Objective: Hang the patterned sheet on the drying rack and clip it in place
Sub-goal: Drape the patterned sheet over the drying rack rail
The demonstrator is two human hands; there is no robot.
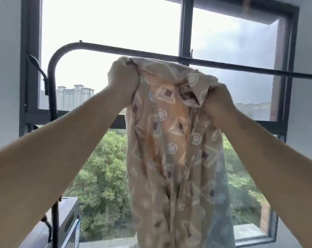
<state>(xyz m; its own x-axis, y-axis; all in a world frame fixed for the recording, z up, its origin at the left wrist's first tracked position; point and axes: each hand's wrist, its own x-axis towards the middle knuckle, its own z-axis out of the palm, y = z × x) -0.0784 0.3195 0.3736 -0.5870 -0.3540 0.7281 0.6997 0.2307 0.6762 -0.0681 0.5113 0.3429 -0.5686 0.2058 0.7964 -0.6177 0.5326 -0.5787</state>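
Left hand point(123, 81): fingers curled tight into a fist, gripping the upper left of the patterned sheet point(169, 140); fabric is gathered inside the grip. Back of the hand faces the camera.

Right hand point(218, 106): fingers also curled closed, clenching a bunched fold at the sheet's upper right. This hand sits lower than the left.

Sheet: tan, with white rings and diamond shapes. Held up in the air between the two fists. The short top edge runs between the hands and slopes down toward the right. The long axis is vertical: the cloth hangs in loose folds from the hands and runs out of view at the bottom. It is gathered narrow, not spread.

Drying rack point(53, 72): dark tube frame with a curved corner at left, its top bar crossing the view just above the sheet's top edge. The sheet is not draped over the bar; cannot tell whether it touches.

Behind: window frame point(186, 24), trees point(105, 167), tower blocks point(74, 97).
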